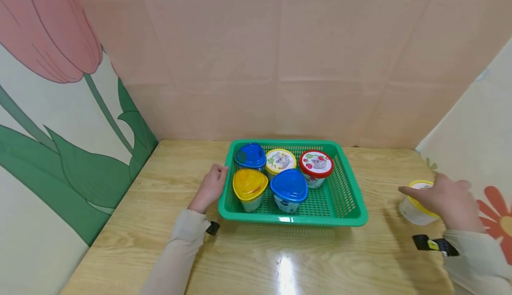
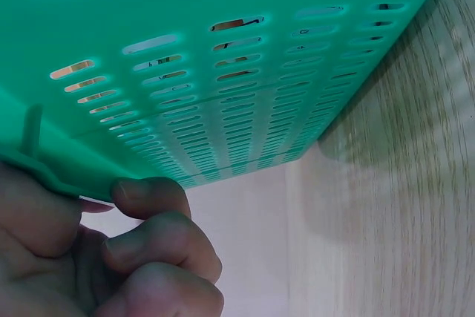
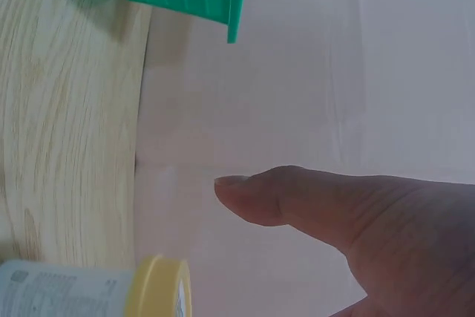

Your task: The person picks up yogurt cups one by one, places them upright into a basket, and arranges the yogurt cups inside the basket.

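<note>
My left hand (image 1: 211,185) pinches the left rim of a green plastic basket (image 1: 294,220); in the left wrist view its curled fingers (image 2: 167,246) show at the rim. Inside the basket stand several lidded tubs: a blue-lidded tub (image 1: 250,155), a yellow-lidded tub (image 1: 250,185), another blue-lidded tub (image 1: 289,185), a white tub with a yellow rim (image 1: 281,161) and a red-rimmed tub (image 1: 316,163). Off to the right, my right hand (image 1: 456,204) hovers over a white tub with a yellow-rimmed lid (image 1: 414,213), its thumb stretched out. The right wrist view shows a gap between them.
The basket stands on a wooden table (image 1: 256,259), with a pinkish backdrop (image 1: 276,64) behind it. Flower-painted walls (image 1: 96,139) flank the table on both sides. The lone tub stands near the right wall.
</note>
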`<state>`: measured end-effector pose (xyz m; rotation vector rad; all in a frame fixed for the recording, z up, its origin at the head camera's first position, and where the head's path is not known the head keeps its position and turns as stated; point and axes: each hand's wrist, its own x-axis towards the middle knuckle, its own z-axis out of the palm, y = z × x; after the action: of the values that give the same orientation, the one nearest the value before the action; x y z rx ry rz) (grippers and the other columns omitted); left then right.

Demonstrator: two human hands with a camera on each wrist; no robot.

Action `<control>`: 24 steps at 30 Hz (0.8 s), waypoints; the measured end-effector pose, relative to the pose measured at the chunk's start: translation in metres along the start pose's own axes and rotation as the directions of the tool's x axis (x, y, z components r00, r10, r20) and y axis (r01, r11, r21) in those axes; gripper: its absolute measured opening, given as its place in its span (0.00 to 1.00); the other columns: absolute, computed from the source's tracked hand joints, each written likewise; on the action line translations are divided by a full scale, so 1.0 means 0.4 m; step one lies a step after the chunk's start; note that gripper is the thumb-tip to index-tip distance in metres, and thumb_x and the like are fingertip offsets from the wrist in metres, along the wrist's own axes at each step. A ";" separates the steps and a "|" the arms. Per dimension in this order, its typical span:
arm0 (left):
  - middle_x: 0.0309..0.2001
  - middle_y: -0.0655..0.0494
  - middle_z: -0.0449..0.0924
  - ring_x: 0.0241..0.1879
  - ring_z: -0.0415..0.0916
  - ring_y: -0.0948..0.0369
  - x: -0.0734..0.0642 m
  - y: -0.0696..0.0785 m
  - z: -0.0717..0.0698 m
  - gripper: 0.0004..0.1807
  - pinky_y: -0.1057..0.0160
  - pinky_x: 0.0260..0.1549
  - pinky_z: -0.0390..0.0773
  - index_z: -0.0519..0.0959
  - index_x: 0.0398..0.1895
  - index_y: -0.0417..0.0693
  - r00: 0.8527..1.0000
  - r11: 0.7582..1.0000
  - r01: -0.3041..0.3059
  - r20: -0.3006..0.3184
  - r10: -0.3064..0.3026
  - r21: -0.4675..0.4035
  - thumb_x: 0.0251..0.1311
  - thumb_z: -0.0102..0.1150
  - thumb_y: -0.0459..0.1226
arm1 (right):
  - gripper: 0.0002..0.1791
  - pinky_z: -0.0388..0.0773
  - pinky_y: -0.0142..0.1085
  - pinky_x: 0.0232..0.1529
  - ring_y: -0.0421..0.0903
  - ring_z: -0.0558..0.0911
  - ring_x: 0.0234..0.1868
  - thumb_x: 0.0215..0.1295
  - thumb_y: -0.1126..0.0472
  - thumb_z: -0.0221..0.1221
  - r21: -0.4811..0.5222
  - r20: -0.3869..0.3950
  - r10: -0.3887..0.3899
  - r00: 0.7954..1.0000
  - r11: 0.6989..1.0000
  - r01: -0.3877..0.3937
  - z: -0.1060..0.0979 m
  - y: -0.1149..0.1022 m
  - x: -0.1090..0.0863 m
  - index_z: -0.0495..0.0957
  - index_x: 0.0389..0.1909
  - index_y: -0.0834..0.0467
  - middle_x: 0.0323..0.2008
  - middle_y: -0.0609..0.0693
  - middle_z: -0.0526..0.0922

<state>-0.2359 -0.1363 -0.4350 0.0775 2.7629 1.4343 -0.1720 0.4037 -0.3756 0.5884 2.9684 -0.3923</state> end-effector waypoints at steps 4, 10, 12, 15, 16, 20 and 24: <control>0.31 0.49 0.70 0.32 0.72 0.55 -0.001 -0.001 0.001 0.19 0.61 0.32 0.75 0.68 0.48 0.36 1.000 1.000 0.005 0.002 -0.005 -0.002 0.80 0.37 0.46 | 0.59 0.71 0.55 0.30 0.72 0.66 0.41 0.53 0.24 0.60 -0.024 0.054 0.048 0.997 0.999 -0.047 -0.007 0.008 0.006 0.61 0.47 0.82 0.40 0.79 0.64; 0.32 0.48 0.71 0.32 0.73 0.56 -0.001 0.000 0.003 0.19 0.60 0.32 0.76 0.68 0.49 0.35 1.000 1.000 0.006 0.007 -0.006 -0.002 0.81 0.37 0.45 | 0.59 0.73 0.50 0.27 0.68 0.70 0.38 0.53 0.22 0.58 -0.046 0.099 0.084 0.992 0.996 -0.080 -0.012 0.013 0.003 0.61 0.46 0.81 0.36 0.76 0.68; 0.32 0.48 0.71 0.32 0.73 0.56 -0.001 0.000 0.002 0.20 0.61 0.32 0.76 0.68 0.49 0.35 1.000 1.000 0.004 0.007 -0.004 -0.001 0.81 0.37 0.45 | 0.59 0.74 0.49 0.26 0.67 0.73 0.35 0.53 0.22 0.58 -0.046 0.105 0.089 0.991 0.995 -0.085 -0.013 0.015 0.002 0.61 0.46 0.80 0.34 0.76 0.70; 0.32 0.48 0.71 0.32 0.73 0.56 0.000 0.000 0.002 0.20 0.61 0.32 0.76 0.68 0.49 0.35 1.000 1.000 0.001 0.005 -0.001 -0.001 0.81 0.37 0.45 | 0.58 0.74 0.47 0.25 0.63 0.76 0.31 0.52 0.22 0.58 -0.056 0.108 0.089 0.990 0.995 -0.084 -0.014 0.017 -0.001 0.63 0.45 0.79 0.31 0.73 0.73; 0.31 0.48 0.71 0.31 0.73 0.56 0.000 0.000 0.002 0.19 0.61 0.32 0.76 0.68 0.49 0.35 1.000 1.000 0.001 0.005 -0.001 -0.003 0.81 0.37 0.45 | 0.57 0.74 0.47 0.25 0.63 0.76 0.30 0.52 0.22 0.59 -0.055 0.110 0.089 0.990 0.995 -0.083 -0.013 0.019 -0.001 0.63 0.44 0.79 0.31 0.72 0.74; 0.31 0.48 0.71 0.31 0.73 0.56 0.000 0.000 0.001 0.19 0.61 0.31 0.76 0.69 0.49 0.35 1.000 1.000 0.000 0.005 0.000 -0.009 0.80 0.37 0.45 | 0.56 0.73 0.46 0.26 0.61 0.76 0.30 0.51 0.21 0.59 -0.061 0.114 0.084 0.990 0.995 -0.078 -0.011 0.025 -0.001 0.65 0.42 0.77 0.30 0.71 0.74; 0.32 0.48 0.72 0.31 0.73 0.56 0.000 0.001 0.001 0.20 0.61 0.32 0.76 0.69 0.49 0.35 1.000 1.000 -0.003 0.003 0.003 -0.004 0.81 0.37 0.45 | 0.55 0.73 0.47 0.25 0.62 0.75 0.30 0.50 0.21 0.60 -0.046 0.093 0.069 0.993 0.997 -0.065 -0.011 0.036 -0.006 0.66 0.40 0.76 0.29 0.70 0.74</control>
<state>-0.2358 -0.1358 -0.4350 0.0836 2.7581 1.4393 -0.1646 0.4169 -0.3744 0.6444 2.8506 -0.3393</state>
